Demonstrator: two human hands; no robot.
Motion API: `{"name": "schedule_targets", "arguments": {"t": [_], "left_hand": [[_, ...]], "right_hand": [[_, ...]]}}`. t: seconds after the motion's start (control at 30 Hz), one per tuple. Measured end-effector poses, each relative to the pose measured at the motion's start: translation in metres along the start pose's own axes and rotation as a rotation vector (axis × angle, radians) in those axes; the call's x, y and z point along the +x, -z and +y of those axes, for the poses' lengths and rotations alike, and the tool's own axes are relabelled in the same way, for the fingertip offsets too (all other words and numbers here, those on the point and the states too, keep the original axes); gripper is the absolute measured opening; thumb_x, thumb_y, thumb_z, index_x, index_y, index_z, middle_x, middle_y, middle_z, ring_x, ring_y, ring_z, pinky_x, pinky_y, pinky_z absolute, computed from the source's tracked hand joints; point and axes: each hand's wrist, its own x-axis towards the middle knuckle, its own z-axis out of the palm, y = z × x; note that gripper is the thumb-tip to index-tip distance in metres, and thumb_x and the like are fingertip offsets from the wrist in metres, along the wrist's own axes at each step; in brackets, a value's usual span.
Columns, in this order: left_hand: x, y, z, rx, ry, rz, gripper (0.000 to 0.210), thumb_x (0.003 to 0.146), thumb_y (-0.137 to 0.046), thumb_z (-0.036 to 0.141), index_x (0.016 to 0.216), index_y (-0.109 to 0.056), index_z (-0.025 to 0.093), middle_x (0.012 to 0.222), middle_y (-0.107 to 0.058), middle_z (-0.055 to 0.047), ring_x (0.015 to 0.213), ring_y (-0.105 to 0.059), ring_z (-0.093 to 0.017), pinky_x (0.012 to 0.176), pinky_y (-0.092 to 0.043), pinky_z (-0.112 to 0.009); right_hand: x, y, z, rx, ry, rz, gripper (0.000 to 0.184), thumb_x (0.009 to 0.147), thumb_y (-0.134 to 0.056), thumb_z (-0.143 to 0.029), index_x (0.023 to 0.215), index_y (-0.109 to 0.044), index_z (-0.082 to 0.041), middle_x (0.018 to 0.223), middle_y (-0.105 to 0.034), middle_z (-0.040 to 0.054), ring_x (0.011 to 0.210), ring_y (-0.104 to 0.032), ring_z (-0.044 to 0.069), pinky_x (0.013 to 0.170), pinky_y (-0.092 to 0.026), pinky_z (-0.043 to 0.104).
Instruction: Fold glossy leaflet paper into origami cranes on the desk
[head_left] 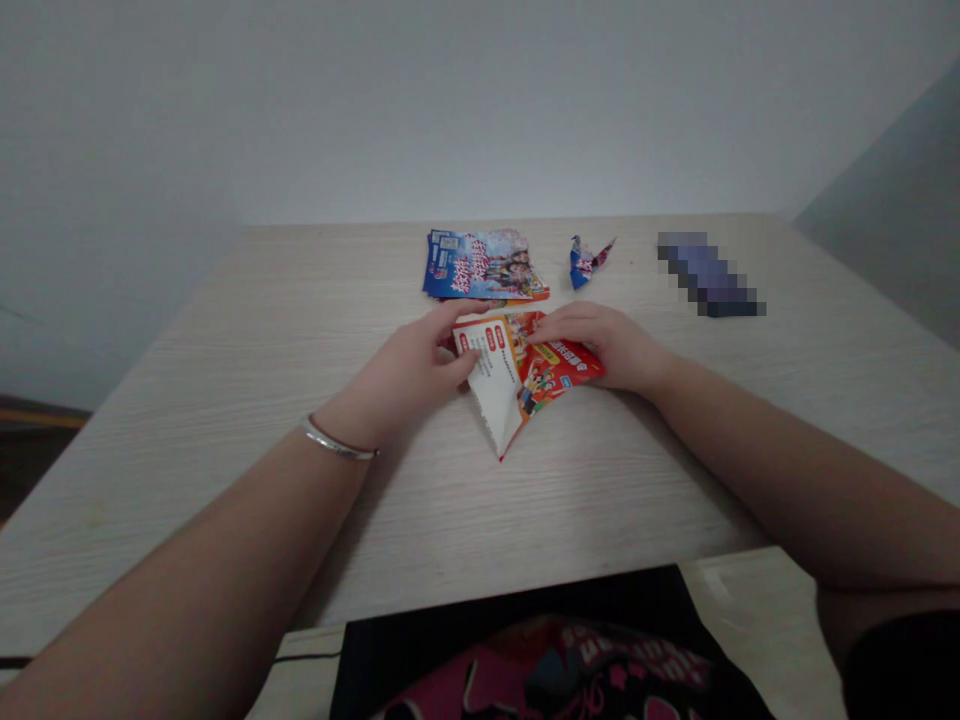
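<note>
A folded printed paper sheet (495,395), white on one side and red and orange on the other, lies in front of me with a point toward me. My left hand (420,365) pinches its left edge between thumb and fingers. On its right part rest the fingers of my right hand (607,340), curled over the red side and gripping the edge. Just beyond the sheet is a stack of blue and red leaflets (480,265). To the right of the stack stands a small folded paper bird (585,265) of the same printed paper.
A blurred dark purple oblong thing (709,275) lies at the back right of the pale wooden table (262,300). The wall (480,110) rises right behind the table. A thin black cable (307,657) runs near the front edge.
</note>
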Motion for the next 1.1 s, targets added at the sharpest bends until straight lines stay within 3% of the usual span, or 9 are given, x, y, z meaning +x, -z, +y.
{"name": "schedule_targets", "arguments": {"t": [0.13,0.23,0.43,0.6,0.77,0.93,1.1], "left_hand": [[0.0,0.003,-0.002,0.18,0.034,0.083,0.036,0.092,-0.056,0.022,0.125,-0.071,0.022,0.11,-0.074,-0.006,0.084,-0.065,-0.017,0.077,-0.052,-0.032],[0.001,0.006,-0.005,0.236,0.033,0.139,0.033,0.092,-0.055,0.022,0.12,-0.073,0.021,0.105,-0.074,-0.005,0.081,-0.063,-0.017,0.078,-0.051,-0.032],[0.002,0.008,-0.014,0.183,0.131,0.182,0.065,0.085,-0.06,0.018,0.148,-0.047,0.02,0.108,-0.072,-0.007,0.073,-0.061,-0.015,0.07,-0.05,-0.03],[0.003,0.009,-0.013,0.23,0.172,0.143,0.043,0.084,-0.062,0.02,0.127,-0.062,0.021,0.105,-0.072,-0.005,0.081,-0.063,-0.019,0.076,-0.05,-0.033],[0.003,0.011,-0.015,0.251,0.228,0.137,0.029,0.085,-0.065,0.023,0.114,-0.063,0.021,0.097,-0.07,-0.004,0.079,-0.062,-0.019,0.072,-0.047,-0.031],[0.005,0.006,-0.025,0.201,0.136,0.169,0.026,0.088,-0.064,0.022,0.114,-0.06,0.021,0.103,-0.069,-0.004,0.084,-0.062,-0.017,0.076,-0.05,-0.031],[0.003,0.002,-0.024,0.133,-0.008,0.187,0.042,0.09,-0.065,0.023,0.131,-0.056,0.021,0.132,-0.06,-0.011,0.105,-0.063,-0.022,0.084,-0.057,-0.035]], "right_hand": [[-0.003,0.001,0.007,-0.036,0.064,-0.089,0.031,0.089,-0.072,-0.033,0.118,-0.076,-0.023,0.122,-0.075,0.011,0.111,-0.07,0.022,0.098,-0.055,0.038],[-0.006,0.001,0.009,-0.064,0.053,-0.148,0.033,0.088,-0.07,-0.031,0.12,-0.076,-0.022,0.125,-0.074,0.0118,0.116,-0.069,0.024,0.101,-0.055,0.041],[-0.003,0.005,-0.008,-0.22,0.07,-0.207,0.05,0.093,-0.065,-0.05,0.128,-0.071,-0.016,0.132,-0.072,0.0152,0.124,-0.066,0.029,0.104,-0.054,0.047],[0.003,0.004,-0.016,-0.363,0.139,-0.254,0.04,0.101,-0.052,-0.041,0.126,-0.074,-0.018,0.13,-0.073,0.0135,0.12,-0.067,0.027,0.101,-0.055,0.046],[0.002,0.003,-0.015,-0.393,0.136,-0.278,0.045,0.098,-0.055,-0.043,0.125,-0.073,-0.012,0.127,-0.074,0.0149,0.121,-0.067,0.028,0.103,-0.054,0.044],[0.001,0.001,-0.018,-0.408,0.19,-0.244,0.042,0.096,-0.056,-0.035,0.132,-0.07,-0.016,0.135,-0.071,0.0123,0.125,-0.064,0.026,0.105,-0.052,0.044],[0.006,0.0,-0.025,-0.43,0.261,-0.275,0.037,0.096,-0.056,-0.025,0.129,-0.071,-0.017,0.124,-0.076,0.0116,0.116,-0.066,0.025,0.099,-0.052,0.042]]}}
